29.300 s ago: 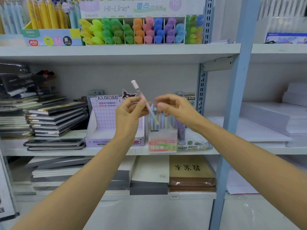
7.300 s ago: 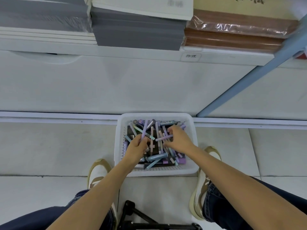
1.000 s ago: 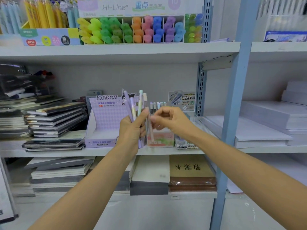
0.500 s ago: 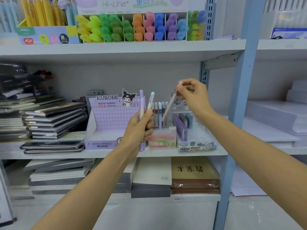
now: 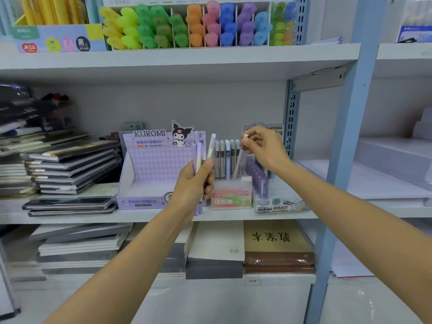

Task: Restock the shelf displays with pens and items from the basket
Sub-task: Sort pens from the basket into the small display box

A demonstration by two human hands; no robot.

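Plenty of open air above the pen holder (image 5: 231,197) up to the upper shelf (image 5: 177,59). Kuromi box (image 5: 149,164) crowds its left, lead-refill display (image 5: 275,203) its right, blue upright (image 5: 350,136) further right.

Shelving bay, front view. A pale blue painted steel upright post (image 5: 350,136) divides two bays. A slotted grey-blue metal standard (image 5: 291,127) runs beside it, with a grey metal bracket (image 5: 319,79) under the white upper shelf board (image 5: 163,59). A plain grey back panel (image 5: 152,101) closes the bay above the white middle shelf board (image 5: 152,217). A white base panel (image 5: 210,298) stands below; pale glossy floor (image 5: 364,300) shows at lower right. Light is even, diffuse.
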